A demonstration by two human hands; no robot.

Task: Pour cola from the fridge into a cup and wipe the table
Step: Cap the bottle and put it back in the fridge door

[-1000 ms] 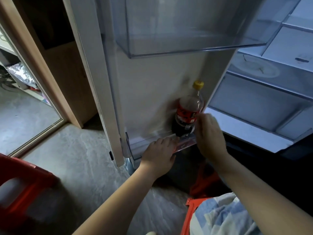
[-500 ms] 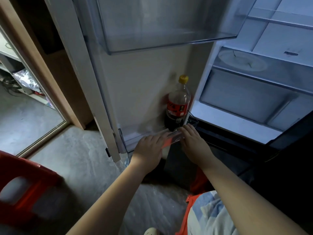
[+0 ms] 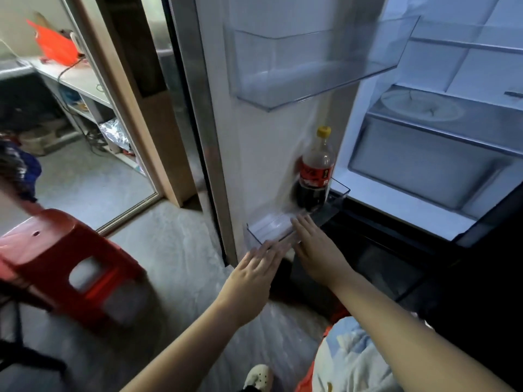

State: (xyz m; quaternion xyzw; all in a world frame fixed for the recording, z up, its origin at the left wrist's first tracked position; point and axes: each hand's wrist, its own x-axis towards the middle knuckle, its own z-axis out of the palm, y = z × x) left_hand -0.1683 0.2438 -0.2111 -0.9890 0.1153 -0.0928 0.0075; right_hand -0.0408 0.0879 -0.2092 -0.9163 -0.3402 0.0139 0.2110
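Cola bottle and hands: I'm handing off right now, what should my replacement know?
Left hand: open, fingertips at the front edge of the lower door bin.
Right hand: open, fingers at the bin's front, short of the bottle.
Cola bottle: upright in that bin, capped, not gripped.
Done: fridge door is open.
Left: grab the bottle, pour, wipe. No cup or table in view.

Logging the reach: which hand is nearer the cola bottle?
Right. The right hand is just below the cola bottle; the left hand is lower and further left.
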